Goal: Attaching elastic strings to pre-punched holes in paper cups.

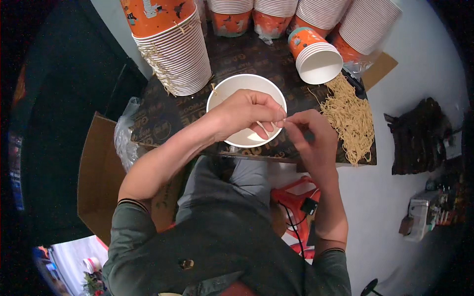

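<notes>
A white paper bucket (228,89) stands upright near the table's front edge, its open mouth facing me. Over its mouth is my left hand (245,116), fingers curled and closed at the tips. At the bucket's right rim my right hand (314,138) pinches with thumb and forefinger. The fingertips of both hands meet there on a thin pale strand, which is hard to make out. To the right of my right hand lies a heap of thin beige strings (350,121).
A tall stack of nested paper buckets (175,56), with strings hanging on its left side, stands at the left. More stacks (229,15) line the back. A short stack (318,61) lies tipped beside the heap. A cardboard box (101,172) and a red stool (296,197) are below.
</notes>
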### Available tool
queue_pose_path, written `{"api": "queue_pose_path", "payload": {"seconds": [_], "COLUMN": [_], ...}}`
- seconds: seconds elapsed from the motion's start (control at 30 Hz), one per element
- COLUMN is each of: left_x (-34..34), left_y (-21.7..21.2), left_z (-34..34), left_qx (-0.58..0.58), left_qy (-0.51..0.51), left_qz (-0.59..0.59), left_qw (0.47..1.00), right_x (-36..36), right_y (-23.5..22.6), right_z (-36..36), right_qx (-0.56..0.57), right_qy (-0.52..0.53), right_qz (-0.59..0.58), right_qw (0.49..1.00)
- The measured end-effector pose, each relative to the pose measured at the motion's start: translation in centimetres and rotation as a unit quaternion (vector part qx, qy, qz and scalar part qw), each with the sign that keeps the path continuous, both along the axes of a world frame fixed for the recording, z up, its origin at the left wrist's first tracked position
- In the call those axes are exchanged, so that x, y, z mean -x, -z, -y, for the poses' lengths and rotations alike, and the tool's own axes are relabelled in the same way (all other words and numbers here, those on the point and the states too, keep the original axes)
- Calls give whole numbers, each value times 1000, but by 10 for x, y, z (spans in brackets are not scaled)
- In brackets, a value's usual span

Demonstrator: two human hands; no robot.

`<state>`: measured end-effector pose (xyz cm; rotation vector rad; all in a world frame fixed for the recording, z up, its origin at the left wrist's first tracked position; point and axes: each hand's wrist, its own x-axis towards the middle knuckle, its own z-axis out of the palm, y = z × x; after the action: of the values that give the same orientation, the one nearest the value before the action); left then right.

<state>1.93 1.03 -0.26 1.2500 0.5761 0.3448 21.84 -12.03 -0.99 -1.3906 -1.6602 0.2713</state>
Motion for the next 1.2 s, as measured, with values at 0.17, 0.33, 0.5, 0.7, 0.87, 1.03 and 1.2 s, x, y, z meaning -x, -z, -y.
{"api": "queue_pose_path", "payload": {"seconds": [0.17,0.33,0.5,0.7,0.87,1.03,1.2], "left_x": [-2,-4,-5,-6,-7,-7,-8], "left_y": [-2,4,3,3,0,-4,-5], "left_z": [3,3,3,4,12,21,30], "left_qx": [1,-19,-21,-27,-93,-235,-585], "left_qy": [-15,-20,-19,-20,-32,-54,-84], "left_qz": [5,15,15,1,34,15,-42], "left_qw": [1000,1000,999,999,995,970,805], "right_x": [0,0,-2,-2,-6,-8,-10], "right_y": [9,9,14,14,22,15,21], "right_z": [-2,0,-2,0,-10,-14,-14], "right_qx": [-56,-35,-41,5,61,66,75], "right_qy": [-10,-24,-29,-34,-28,-51,-59], "right_qz": [31,-15,-14,-81,-197,-178,-182], "right_qw": [998,999,999,996,978,980,979]}}
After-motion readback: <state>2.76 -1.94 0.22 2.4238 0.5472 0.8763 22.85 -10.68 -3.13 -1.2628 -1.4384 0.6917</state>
